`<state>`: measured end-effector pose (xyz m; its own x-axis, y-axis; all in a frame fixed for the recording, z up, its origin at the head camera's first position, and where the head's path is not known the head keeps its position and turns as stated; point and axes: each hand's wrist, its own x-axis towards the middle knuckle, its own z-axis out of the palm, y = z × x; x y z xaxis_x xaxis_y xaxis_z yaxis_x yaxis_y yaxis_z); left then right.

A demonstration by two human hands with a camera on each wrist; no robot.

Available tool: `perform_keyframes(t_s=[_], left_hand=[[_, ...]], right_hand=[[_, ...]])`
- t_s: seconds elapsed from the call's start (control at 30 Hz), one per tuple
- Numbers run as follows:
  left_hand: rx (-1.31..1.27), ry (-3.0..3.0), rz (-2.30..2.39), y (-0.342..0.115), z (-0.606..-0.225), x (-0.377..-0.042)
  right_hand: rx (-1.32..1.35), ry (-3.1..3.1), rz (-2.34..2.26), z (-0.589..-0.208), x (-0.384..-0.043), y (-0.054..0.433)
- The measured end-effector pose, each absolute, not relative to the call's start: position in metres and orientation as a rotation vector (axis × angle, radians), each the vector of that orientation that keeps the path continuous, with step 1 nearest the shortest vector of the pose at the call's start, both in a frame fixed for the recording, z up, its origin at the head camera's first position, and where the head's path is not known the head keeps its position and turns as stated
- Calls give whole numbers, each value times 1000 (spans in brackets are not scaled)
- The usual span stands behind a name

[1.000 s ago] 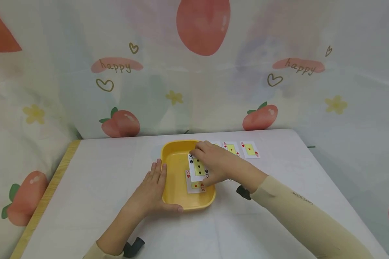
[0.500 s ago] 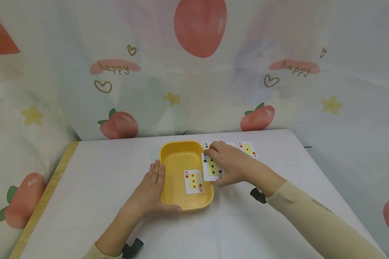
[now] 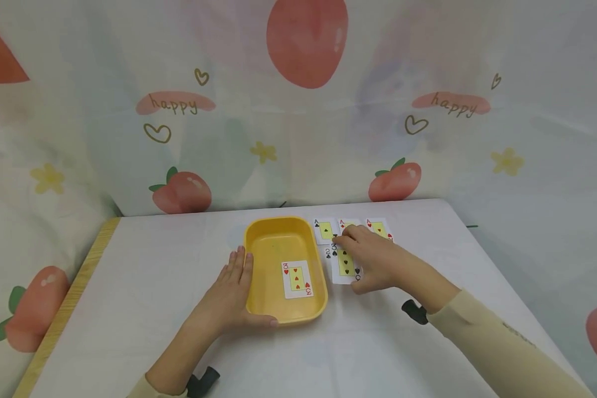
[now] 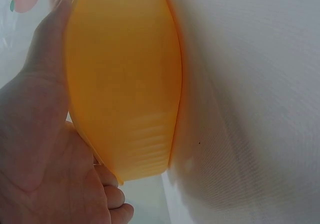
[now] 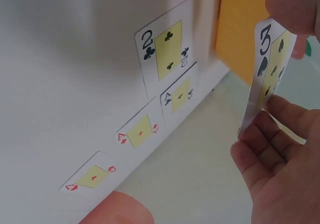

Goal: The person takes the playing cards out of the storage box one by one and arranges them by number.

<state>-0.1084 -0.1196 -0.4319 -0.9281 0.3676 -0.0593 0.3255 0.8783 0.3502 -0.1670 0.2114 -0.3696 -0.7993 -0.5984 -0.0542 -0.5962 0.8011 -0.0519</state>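
My right hand [image 3: 378, 258] pinches a three of spades [image 3: 345, 266] between thumb and fingers, held above the table right of the yellow tray [image 3: 273, 243]. In the right wrist view the raised card stands almost edge-on, apart from a two of clubs [image 5: 167, 46] on the table. In the head view it overlaps that card and hides most of it. Inside the tray lies a three of hearts [image 3: 297, 279], face up. My left hand [image 3: 229, 301] rests along the tray's left side, fingers straight at the rim and thumb stretched by the near corner.
Behind my right hand, an ace of clubs [image 3: 324, 231], an ace of diamonds [image 3: 347, 224] and an ace of hearts [image 3: 380, 228] form a row on the white tablecloth [image 3: 144, 276]. A printed fabric backdrop [image 3: 298, 149] rises at the table's far edge.
My right hand has carried the three of spades rightward out of the tray, uncovering the three of hearts. The left hand has stayed against the tray.
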Motion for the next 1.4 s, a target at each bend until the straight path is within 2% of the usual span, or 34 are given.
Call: perform_keyframes(t_s=[0.4, 0.7, 0.93, 1.4], left_hand=[[561, 2918, 519, -119, -429, -107], [552, 2920, 510, -120, -432, -107], [547, 2919, 499, -119, -434, -107], [552, 2904, 526, -121, -430, -108]], right_hand=[[-897, 2806, -34, -407, -157, 220], [-836, 2696, -32, -430, -163, 225], [-820, 2700, -8, -433, -171, 224], [-893, 2705, 2, -429, -159, 216]])
